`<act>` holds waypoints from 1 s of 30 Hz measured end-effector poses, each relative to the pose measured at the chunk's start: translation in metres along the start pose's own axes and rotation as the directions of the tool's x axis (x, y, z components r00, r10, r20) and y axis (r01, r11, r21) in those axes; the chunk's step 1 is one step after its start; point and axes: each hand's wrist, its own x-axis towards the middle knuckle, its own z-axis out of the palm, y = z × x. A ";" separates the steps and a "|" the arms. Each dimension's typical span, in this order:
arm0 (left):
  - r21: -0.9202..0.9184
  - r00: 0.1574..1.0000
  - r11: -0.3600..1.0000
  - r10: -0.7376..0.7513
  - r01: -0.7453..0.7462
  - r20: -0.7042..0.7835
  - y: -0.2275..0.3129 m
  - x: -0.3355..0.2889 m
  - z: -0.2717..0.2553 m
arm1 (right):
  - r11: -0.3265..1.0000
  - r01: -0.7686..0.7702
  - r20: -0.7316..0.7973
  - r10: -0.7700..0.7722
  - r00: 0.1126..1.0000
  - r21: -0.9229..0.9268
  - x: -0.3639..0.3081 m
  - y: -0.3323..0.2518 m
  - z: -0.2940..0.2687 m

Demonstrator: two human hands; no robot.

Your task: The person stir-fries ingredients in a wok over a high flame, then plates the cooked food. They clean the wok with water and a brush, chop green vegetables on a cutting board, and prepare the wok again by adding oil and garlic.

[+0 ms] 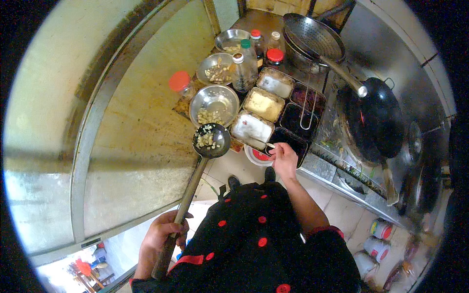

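Note:
My left hand is wrapped round the long handle of a ladle. The ladle's dark bowl holds chopped pale pieces that look like garlic, level beside a metal bowl with more of the same. My right hand pinches the end of a thin spoon, whose other end reaches into a metal container of white seasoning. The spoon's tip is hard to make out. Behind that container stand a yellow powder and another white one.
Dark sauce containers sit on the right, with a wire handle over them. Several bottles and two more metal bowls stand behind. A perforated strainer rests at the back; a black wok is on the stove. Tubs stand on the floor.

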 end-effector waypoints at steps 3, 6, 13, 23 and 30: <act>-0.012 1.000 1.000 -0.017 0.017 -0.017 0.002 0.000 0.001 | 0.987 -0.127 0.033 0.125 0.992 0.102 0.006 -0.005 0.000; 0.001 0.999 1.000 -0.029 0.029 -0.029 0.005 0.000 0.002 | 0.955 -0.209 0.044 0.205 0.978 0.210 0.005 -0.009 -0.006; 0.022 1.000 0.999 -0.025 0.025 -0.004 0.009 0.001 0.002 | 0.840 -0.279 0.069 0.280 0.957 0.466 -0.007 -0.009 -0.034; 0.132 0.991 0.987 -0.106 0.095 0.084 0.019 0.010 0.002 | 0.847 -0.175 0.019 0.191 0.981 0.502 -0.021 -0.038 -0.055; 0.089 0.975 0.987 -0.146 0.132 0.169 0.021 0.016 0.003 | 0.686 0.614 -0.088 -0.691 0.717 -0.390 -0.024 -0.054 -0.039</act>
